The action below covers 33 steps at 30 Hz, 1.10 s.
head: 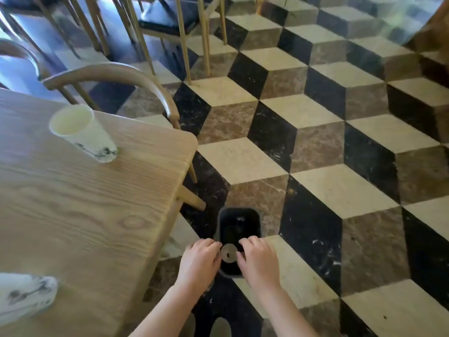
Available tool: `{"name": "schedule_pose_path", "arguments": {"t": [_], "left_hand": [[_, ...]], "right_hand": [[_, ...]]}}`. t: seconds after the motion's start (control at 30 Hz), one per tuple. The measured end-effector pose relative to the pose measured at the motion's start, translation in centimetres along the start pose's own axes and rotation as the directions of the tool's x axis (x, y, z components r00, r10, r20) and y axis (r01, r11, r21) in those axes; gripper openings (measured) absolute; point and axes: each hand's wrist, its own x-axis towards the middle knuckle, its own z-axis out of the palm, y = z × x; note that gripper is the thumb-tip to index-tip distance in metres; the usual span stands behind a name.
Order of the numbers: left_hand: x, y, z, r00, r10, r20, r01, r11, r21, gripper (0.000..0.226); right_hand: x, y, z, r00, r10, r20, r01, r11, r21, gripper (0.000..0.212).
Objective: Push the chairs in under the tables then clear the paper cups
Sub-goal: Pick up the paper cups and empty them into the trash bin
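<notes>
The chair [116,76] with the curved wooden back is tucked in at the far side of the wooden table [97,215], and more chairs [170,20] stand well past the table. A paper cup [82,132] stands on the table near its far corner, and another paper cup [24,295] lies at the near edge. Just beside the table a black bin [239,229] sits on the floor, and over it the left hand [199,261] and right hand [258,260] pinch a small round disc [228,252] between curled fingers.
</notes>
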Motion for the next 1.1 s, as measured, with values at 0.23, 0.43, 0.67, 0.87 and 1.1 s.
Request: {"name": "schedule_pose_path", "arguments": {"t": [0.23,0.43,0.67,0.87,1.1], "left_hand": [[-5.8,1.0,-14.6,0.968,-0.077,-0.239,0.094,0.994,0.063,0.028],[-11.6,-2.2,-20.4,0.856,-0.178,-0.485,0.229,0.972,0.046,0.043],[-17.3,-7.7,-21.3,0.780,-0.349,-0.519,0.429,0.902,0.039,0.046],[-18.7,-9.7,-21.3,0.719,-0.491,-0.492,0.552,0.833,-0.026,0.053],[-17.5,-9.8,-21.4,0.590,-0.630,-0.505,0.671,0.731,-0.128,0.048]], "right_hand": [[-1.0,-10.4,-10.1,0.920,-0.374,-0.119,0.371,0.928,-0.041,0.029],[-0.1,-18.7,-13.3,0.794,-0.583,-0.172,0.579,0.812,-0.077,0.041],[2.8,-24.1,-13.3,0.773,-0.622,-0.124,0.606,0.782,-0.149,0.045],[7.3,-27.2,-12.7,0.753,-0.655,-0.054,0.634,0.746,-0.202,0.046],[14.1,-29.9,-11.7,0.703,-0.710,-0.038,0.691,0.695,-0.199,0.046]]}}
